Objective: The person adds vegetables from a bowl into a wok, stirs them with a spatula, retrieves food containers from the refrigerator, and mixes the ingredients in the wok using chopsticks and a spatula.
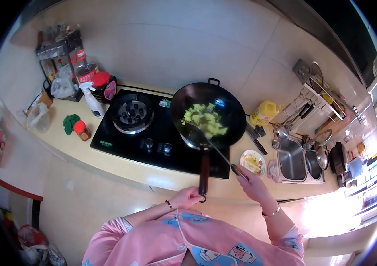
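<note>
A black wok [233, 106] with a dark wooden handle sits on the right burner of the black gas stove [153, 162]. Pieces of light green vegetable [204, 119] lie in it. My right hand [254, 188] is closed round the handle of a metal spatula [221, 155], whose blade is among the vegetable pieces. My left hand [187, 197] is beside the lower end of the wok handle [204, 175], its fingers curled; whether they grip the handle is unclear. To the right of the stove is a patterned plate [260, 170] with yellowish residue.
A knife [258, 144] and a yellow jug [265, 113] are right of the wok, near the sink [291, 159]. Left of the stove stand a spray bottle [92, 102], a red-lidded jar [82, 131], a green cloth [70, 124] and a rack [60, 51].
</note>
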`<act>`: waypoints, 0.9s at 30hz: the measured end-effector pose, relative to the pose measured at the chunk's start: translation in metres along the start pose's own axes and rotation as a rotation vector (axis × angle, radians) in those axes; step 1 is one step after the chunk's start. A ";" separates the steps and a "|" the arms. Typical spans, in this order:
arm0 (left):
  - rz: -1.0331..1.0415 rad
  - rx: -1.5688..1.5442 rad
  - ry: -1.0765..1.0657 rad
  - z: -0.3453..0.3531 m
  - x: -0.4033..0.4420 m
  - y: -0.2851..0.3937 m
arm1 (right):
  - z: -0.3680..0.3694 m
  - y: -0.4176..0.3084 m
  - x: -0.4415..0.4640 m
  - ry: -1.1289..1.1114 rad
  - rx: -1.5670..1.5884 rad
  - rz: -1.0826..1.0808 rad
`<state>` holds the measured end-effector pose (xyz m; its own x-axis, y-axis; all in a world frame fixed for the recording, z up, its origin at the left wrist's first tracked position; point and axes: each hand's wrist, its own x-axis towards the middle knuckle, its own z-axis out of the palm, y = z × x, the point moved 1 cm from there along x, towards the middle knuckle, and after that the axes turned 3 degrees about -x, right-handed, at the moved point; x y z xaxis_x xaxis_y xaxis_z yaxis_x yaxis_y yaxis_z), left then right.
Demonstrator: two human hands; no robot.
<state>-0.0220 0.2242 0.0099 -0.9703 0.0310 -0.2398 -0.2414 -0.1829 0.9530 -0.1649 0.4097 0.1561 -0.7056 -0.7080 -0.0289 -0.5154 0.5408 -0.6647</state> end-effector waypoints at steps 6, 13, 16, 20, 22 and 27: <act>-0.032 0.057 0.027 -0.001 -0.002 0.006 | 0.003 0.031 0.036 0.205 -0.387 -0.055; -0.015 0.127 0.015 -0.002 -0.001 0.001 | -0.054 -0.023 -0.017 0.097 -1.044 -0.070; -0.018 0.113 0.023 0.000 0.000 0.002 | -0.028 0.014 0.020 0.123 -1.101 -0.048; 0.001 0.057 0.031 0.003 -0.003 0.005 | -0.004 0.036 0.076 0.205 -0.936 0.000; -0.010 0.055 0.033 0.003 -0.003 0.004 | -0.002 0.033 0.091 0.237 -0.877 -0.013; -0.054 0.021 0.019 0.003 0.000 -0.008 | 0.014 0.023 0.113 0.256 -0.768 -0.060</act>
<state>-0.0204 0.2287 0.0030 -0.9555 0.0215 -0.2941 -0.2937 -0.1604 0.9424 -0.2497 0.3358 0.1275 -0.7078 -0.6698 0.2244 -0.6799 0.7322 0.0412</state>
